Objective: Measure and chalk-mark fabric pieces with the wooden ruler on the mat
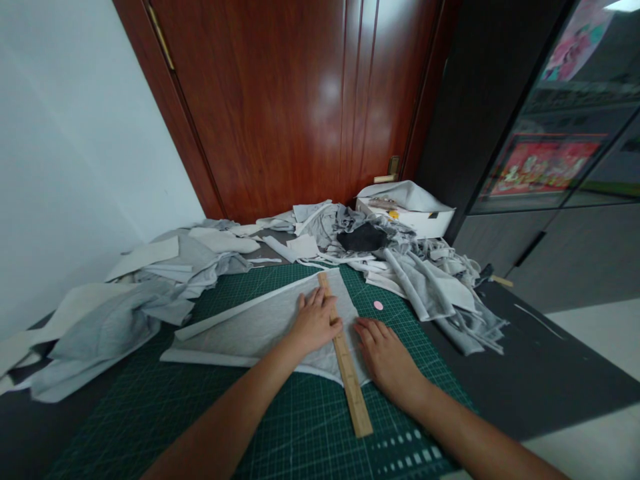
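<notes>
A piece of light grey fabric point(255, 320) lies on the green cutting mat point(200, 413), its far and near edges showing paler borders. Across its right part runs a wooden ruler point(353, 387), whose near end reaches past the fabric onto the mat. My left hand point(314, 323) rests with spread fingers on the fabric and ruler, fingertips and thumb touching the wood. To the right of the ruler, my right hand point(387, 353) lies flat at the fabric's right edge, its fingers stretched out. I cannot see anything held in it.
Piled grey and white fabric pieces point(135, 313) lie at the left; more scraps point(430, 273) heap at the back and right. A white box point(427, 223) stands behind them. A small pink disc point(378, 305) lies on the mat. Behind the dark table point(550, 360) is a wooden door point(280, 100).
</notes>
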